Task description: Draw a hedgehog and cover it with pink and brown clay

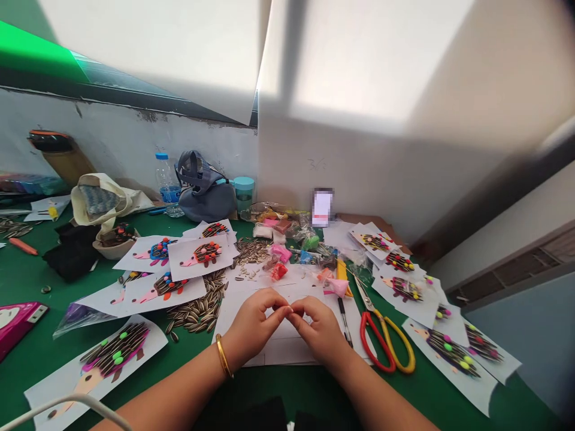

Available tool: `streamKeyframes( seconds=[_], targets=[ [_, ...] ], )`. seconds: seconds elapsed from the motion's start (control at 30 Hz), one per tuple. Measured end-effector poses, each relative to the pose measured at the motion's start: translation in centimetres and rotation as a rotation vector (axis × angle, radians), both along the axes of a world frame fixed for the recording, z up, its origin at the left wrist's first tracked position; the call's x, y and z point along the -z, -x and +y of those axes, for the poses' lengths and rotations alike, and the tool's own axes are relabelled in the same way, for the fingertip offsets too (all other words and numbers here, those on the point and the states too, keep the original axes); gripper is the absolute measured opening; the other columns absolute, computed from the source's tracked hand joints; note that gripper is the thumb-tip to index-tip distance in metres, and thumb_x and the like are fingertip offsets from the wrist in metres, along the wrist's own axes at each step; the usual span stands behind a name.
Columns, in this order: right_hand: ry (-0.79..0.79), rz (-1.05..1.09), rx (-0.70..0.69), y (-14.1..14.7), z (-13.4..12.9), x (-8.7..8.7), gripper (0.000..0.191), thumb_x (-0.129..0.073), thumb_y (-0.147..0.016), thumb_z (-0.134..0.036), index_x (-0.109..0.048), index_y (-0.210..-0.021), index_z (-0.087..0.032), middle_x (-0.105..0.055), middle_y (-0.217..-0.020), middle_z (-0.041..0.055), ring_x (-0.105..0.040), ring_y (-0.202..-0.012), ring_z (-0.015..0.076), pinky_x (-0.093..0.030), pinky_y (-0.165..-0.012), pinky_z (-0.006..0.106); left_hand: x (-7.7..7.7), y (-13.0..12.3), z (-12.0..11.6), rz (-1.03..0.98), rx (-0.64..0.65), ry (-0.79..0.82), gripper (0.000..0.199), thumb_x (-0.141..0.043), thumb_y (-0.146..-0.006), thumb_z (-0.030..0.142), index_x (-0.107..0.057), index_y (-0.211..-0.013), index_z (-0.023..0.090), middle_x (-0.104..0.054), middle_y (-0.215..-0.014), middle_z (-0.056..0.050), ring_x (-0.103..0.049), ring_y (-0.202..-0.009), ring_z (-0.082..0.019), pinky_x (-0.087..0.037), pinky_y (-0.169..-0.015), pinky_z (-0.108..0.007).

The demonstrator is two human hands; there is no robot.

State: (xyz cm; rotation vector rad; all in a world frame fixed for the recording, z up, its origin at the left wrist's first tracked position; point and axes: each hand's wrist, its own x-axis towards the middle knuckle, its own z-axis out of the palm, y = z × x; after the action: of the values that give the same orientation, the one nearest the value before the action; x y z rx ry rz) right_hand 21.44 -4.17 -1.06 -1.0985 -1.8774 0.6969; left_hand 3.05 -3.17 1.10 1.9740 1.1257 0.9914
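Note:
Over white paper sheets [278, 356] my left hand [258, 323] and my right hand [318, 326] meet, thumbs and forefingers pinched together at the tips. What sits between the fingertips is too small to make out. A gold bangle [222, 356] circles my left wrist. Just beyond the hands lie lumps of coloured clay, among them a red lump [279, 272] and a pink lump [339, 287]. To the right of my right hand are a black pen [345, 323] and scissors [375, 323] with one red and one yellow handle.
Sunflower seeds [200, 308] are heaped left of the paper. Hedgehog pictures, such as one at front left [112, 356] and one at right [449, 353], flank both sides of the green table [188, 371]. A phone [322, 206], grey-blue bag [206, 194] and water bottle [168, 182] stand at the back.

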Motion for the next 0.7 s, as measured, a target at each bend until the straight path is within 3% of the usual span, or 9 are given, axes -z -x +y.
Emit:
streamKeyframes(
  seconds=[0.27, 0.43, 0.5, 0.6, 0.7],
  targets=[
    [-0.126, -0.038, 0.012, -0.12, -0.14, -0.23, 0.012, -0.059, -0.088, -0.027, -0.065, -0.079, -0.021, -0.064, -0.073, 0.0012, -0.058, -0.07, 0.0157, -0.045, -0.066, 0.029, 0.06, 0.15, -0.45, 0.124, 0.043, -0.166, 0.018, -0.056, -0.094, 0.034, -0.069, -0.095, 0.022, -0.067, -0.092, -0.006, -0.06, -0.09, -0.02, -0.047, -0.082, -0.033],
    [-0.185, -0.117, 0.01, -0.02, -0.15, -0.24, 0.007, -0.061, -0.087, -0.024, -0.065, -0.082, -0.022, -0.066, -0.073, 0.0011, -0.058, -0.071, 0.0166, -0.044, -0.068, 0.03, 0.12, 0.17, -0.34, 0.182, -0.002, -0.181, 0.02, -0.053, -0.094, 0.031, -0.067, -0.083, 0.021, -0.066, -0.084, -0.005, -0.058, -0.085, -0.02, -0.046, -0.08, -0.034],
    [-0.174, -0.099, 0.03, -0.08, -0.11, -0.27, 0.006, -0.063, -0.087, -0.027, -0.066, -0.091, -0.022, -0.067, -0.077, 0.0018, -0.06, -0.074, 0.0176, -0.045, -0.069, 0.031, 0.03, 0.12, -0.2, 0.142, -0.03, -0.125, 0.021, -0.053, -0.093, 0.032, -0.065, -0.08, 0.021, -0.066, -0.082, -0.004, -0.058, -0.083, -0.02, -0.047, -0.078, -0.033],
    [-0.179, -0.036, 0.042, -0.22, -0.13, -0.37, 0.021, -0.065, -0.088, -0.032, -0.064, -0.108, -0.024, -0.069, -0.083, 0.0031, -0.062, -0.078, 0.0189, -0.048, -0.072, 0.033, -0.03, -0.04, -0.01, -0.013, -0.047, 0.045, 0.023, -0.055, -0.091, 0.038, -0.065, -0.078, 0.021, -0.067, -0.081, -0.003, -0.06, -0.08, -0.019, -0.048, -0.076, -0.032],
    [-0.194, 0.003, 0.01, -0.28, -0.24, -0.69, 0.02, -0.063, -0.09, -0.033, -0.066, -0.108, -0.025, -0.069, -0.087, 0.004, -0.062, -0.082, 0.0197, -0.05, -0.075, 0.034, 0.0, -0.29, 0.05, -0.181, -0.005, 0.249, 0.027, -0.059, -0.087, 0.044, -0.067, -0.079, 0.019, -0.069, -0.082, -0.004, -0.062, -0.08, -0.02, -0.05, -0.076, -0.031]
  ],
)
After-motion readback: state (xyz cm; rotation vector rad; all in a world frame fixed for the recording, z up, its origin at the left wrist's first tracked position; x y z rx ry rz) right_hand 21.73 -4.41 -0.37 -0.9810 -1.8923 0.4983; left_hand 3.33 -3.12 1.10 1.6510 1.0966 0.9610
